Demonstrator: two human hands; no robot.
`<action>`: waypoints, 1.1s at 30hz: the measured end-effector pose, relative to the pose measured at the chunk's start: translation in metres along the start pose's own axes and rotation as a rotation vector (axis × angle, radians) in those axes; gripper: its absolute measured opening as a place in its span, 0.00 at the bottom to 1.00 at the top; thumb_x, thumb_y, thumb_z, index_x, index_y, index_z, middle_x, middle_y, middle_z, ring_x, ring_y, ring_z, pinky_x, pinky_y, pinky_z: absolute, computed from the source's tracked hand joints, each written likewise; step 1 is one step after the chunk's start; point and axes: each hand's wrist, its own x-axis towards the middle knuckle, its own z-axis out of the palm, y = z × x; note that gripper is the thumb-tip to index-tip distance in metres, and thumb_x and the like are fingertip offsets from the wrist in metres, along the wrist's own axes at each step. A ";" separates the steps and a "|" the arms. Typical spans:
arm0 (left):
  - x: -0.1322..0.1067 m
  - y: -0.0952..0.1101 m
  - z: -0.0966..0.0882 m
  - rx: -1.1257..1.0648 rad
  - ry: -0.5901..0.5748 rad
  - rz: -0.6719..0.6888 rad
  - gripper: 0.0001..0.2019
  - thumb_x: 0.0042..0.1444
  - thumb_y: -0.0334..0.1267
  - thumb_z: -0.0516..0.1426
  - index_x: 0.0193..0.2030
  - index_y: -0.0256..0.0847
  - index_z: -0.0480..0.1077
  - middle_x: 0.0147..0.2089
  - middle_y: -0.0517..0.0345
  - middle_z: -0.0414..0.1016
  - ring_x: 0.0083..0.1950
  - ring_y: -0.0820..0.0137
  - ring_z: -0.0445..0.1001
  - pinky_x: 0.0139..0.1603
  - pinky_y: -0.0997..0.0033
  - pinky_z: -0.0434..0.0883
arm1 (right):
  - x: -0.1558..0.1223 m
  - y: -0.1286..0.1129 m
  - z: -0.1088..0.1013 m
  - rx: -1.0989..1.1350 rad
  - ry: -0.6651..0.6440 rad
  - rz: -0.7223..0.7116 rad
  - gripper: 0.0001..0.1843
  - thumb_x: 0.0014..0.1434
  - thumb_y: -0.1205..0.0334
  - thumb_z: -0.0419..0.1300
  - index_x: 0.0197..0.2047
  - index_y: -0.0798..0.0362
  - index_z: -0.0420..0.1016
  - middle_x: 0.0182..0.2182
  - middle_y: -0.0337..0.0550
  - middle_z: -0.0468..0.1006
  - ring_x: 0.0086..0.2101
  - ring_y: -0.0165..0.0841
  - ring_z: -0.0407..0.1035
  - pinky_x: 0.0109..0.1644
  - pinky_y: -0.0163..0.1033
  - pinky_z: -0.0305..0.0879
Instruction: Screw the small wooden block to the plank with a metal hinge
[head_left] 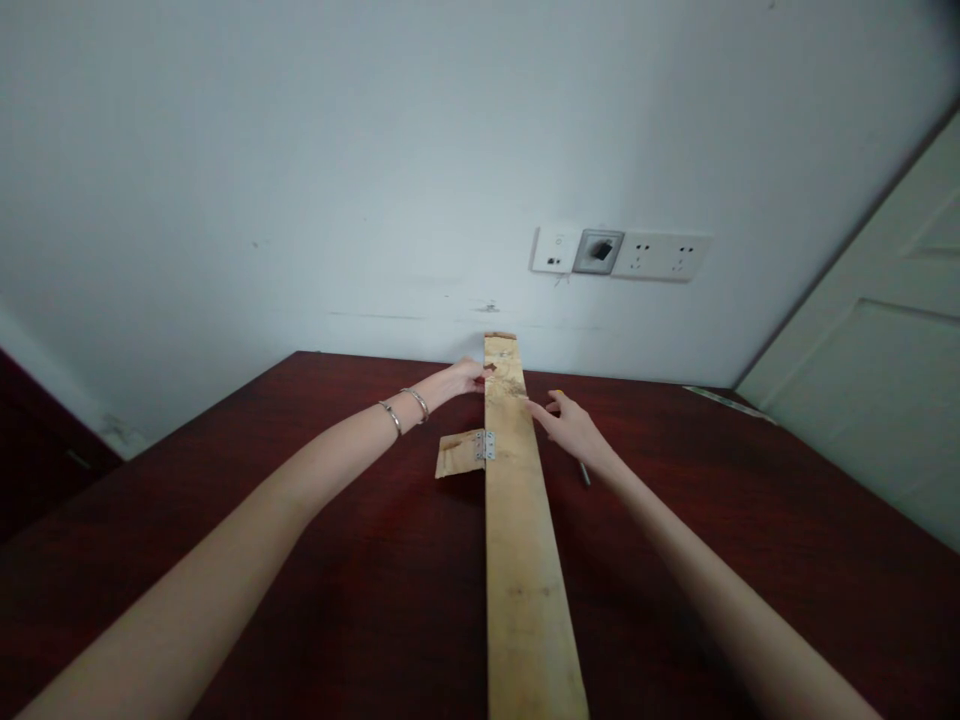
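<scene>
A long pale wooden board (525,540) runs away from me across the dark red table. My left hand (469,376) is at the left edge of its far part, fingers closed on that edge and partly hidden. At the right edge, my right hand (570,428) has its index finger stretched to the board and its other fingers curled. A slim grey rod-like tool (584,474) sticks out below this hand, and a yellow spot shows at the curled fingers; its grip is mostly hidden. A metal hinge (485,445) joins a small wooden piece (458,454) to the board's left side.
The dark red tabletop (337,600) meets a white wall (337,180) at the back. Sockets and switch plates (664,257) are on the wall. A thin pale strip (727,403) lies near the table's back right edge, beside a panelled white door (885,330).
</scene>
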 end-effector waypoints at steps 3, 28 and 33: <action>-0.002 0.000 0.000 0.027 0.038 -0.010 0.10 0.52 0.14 0.52 0.33 0.30 0.67 0.24 0.60 0.69 0.25 0.77 0.69 0.33 0.75 0.73 | -0.050 -0.004 -0.001 -0.312 0.090 -0.196 0.46 0.52 0.52 0.64 0.67 0.68 0.55 0.61 0.71 0.62 0.59 0.58 0.63 0.61 0.59 0.59; -0.014 0.022 -0.014 0.088 -0.079 0.051 0.14 0.52 0.20 0.58 0.46 0.31 0.70 0.39 0.49 0.77 0.39 0.71 0.77 0.48 0.69 0.75 | -0.198 0.012 0.061 -0.578 0.441 -0.283 0.37 0.50 0.68 0.58 0.63 0.58 0.53 0.51 0.58 0.69 0.46 0.49 0.65 0.49 0.55 0.68; -0.024 0.070 -0.019 0.586 -0.258 0.168 0.13 0.52 0.36 0.64 0.41 0.29 0.74 0.35 0.45 0.77 0.39 0.65 0.76 0.51 0.59 0.72 | -0.194 0.010 0.028 -0.481 0.408 -0.226 0.34 0.50 0.65 0.59 0.61 0.56 0.58 0.52 0.54 0.71 0.49 0.49 0.65 0.53 0.55 0.67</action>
